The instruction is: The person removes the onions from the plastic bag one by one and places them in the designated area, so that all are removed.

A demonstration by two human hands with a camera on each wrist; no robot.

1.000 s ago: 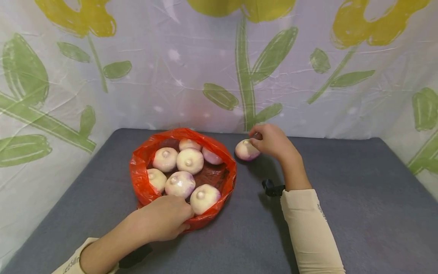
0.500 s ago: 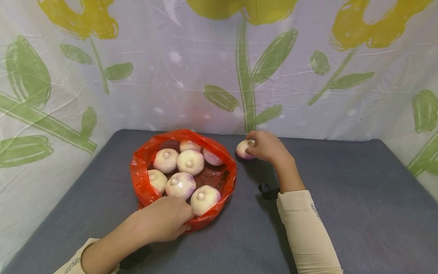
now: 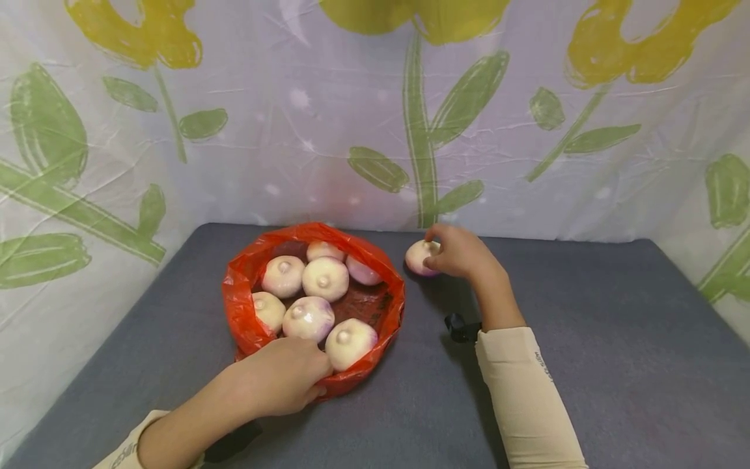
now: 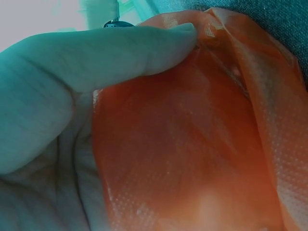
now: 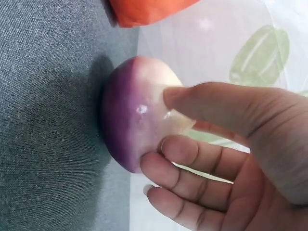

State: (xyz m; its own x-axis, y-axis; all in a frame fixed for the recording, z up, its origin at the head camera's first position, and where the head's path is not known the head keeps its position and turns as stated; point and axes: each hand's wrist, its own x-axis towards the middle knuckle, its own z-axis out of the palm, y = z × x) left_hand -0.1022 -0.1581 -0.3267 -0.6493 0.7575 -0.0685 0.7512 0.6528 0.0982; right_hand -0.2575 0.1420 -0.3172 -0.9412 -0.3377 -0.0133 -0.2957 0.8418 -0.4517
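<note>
A red plastic bag (image 3: 237,303) stands with its mouth spread, several pale turnips (image 3: 325,278) with purple tints and small nubs lying in it. My left hand (image 3: 284,374) grips the bag's near rim. In the left wrist view, the thumb (image 4: 163,48) presses along the red plastic (image 4: 183,144); the other fingertips are hidden. Right of the bag, a single turnip (image 3: 418,257) sits on the table. My right hand (image 3: 463,253) holds it between thumb and fingers. The right wrist view shows the thumb on the turnip's (image 5: 127,115) pale part and fingertips at its side.
A dark grey cloth covers the table (image 3: 615,339). White fabric (image 3: 281,130) printed with yellow flowers and green leaves hangs behind and along both sides. Black wrist cameras, such as the right one (image 3: 459,327), are worn under the wrists.
My right hand has come down and left from beside the loose turnip to close its thumb and fingers on it. The left hand keeps its grip on the bag.
</note>
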